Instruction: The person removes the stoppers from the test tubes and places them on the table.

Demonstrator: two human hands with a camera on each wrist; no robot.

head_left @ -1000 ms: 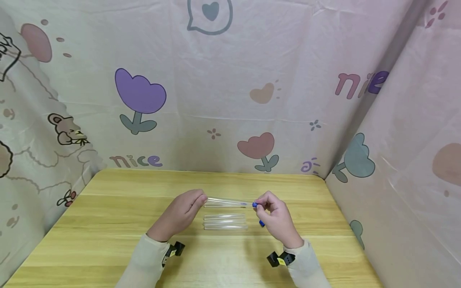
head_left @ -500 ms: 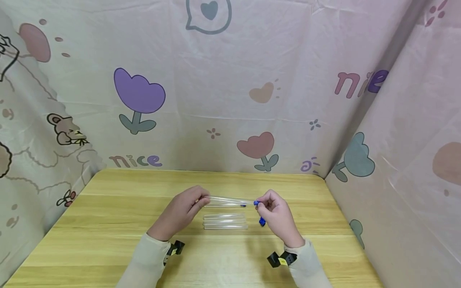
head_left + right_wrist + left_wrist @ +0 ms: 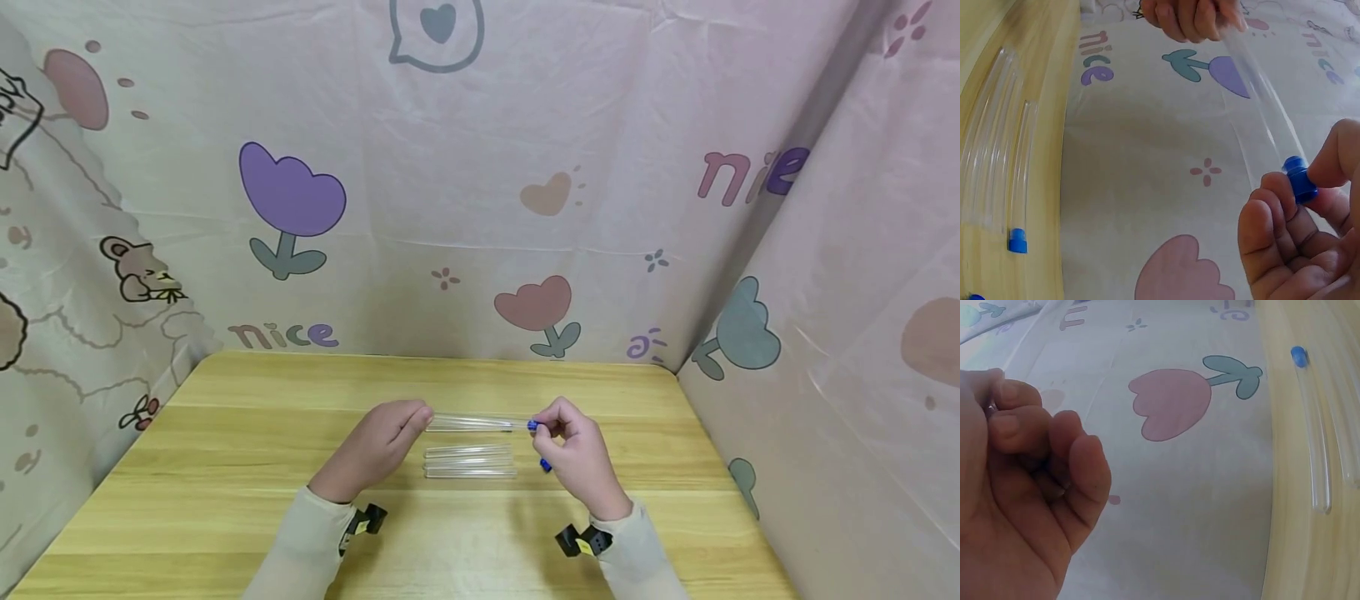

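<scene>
Above the table, my left hand (image 3: 378,446) grips the left end of a clear test tube (image 3: 1266,103). At its other end, my right hand (image 3: 577,450) pinches a blue cap (image 3: 1300,180) between thumb and fingers. The cap's narrow part meets the tube's mouth; how deep it sits I cannot tell. A second tube (image 3: 1316,437), closed with a blue stopper (image 3: 1299,357), lies on the table just beneath. Several clear tubes (image 3: 470,462) without caps lie side by side nearer the person. In the left wrist view, the curled fingers hide most of the grip.
A loose blue cap (image 3: 545,465) lies on the wooden table (image 3: 450,542) by the right hand, partly hidden by it. Printed cloth (image 3: 420,167) hangs behind the table and along both sides. Each wrist carries a small black camera (image 3: 363,523).
My left hand has shifted slightly to the right with the tube and back again. My right hand stays nearly in place, still pinching the cap at the tube's end.
</scene>
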